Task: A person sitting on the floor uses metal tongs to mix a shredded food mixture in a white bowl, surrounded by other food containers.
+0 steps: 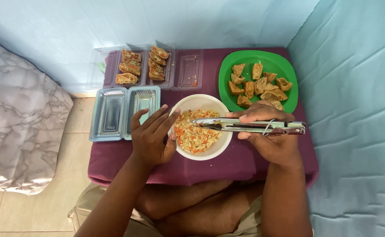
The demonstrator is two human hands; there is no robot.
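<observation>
Tongs point(249, 126) of metal lay across the white bowl point(218, 149) of chopped filling on the counter point(245, 162), clasped in the right hand point(269, 131). The left hand point(152, 136), fingers spread and holding nothing, steadied the bowl's rim.

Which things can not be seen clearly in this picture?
- Head view: the tips of the metal tongs are sunk in the filling of the white bowl, so what they grip is hidden.
- The right hand covers part of the green plate.
- The left hand hides the bowl's left rim.
</observation>
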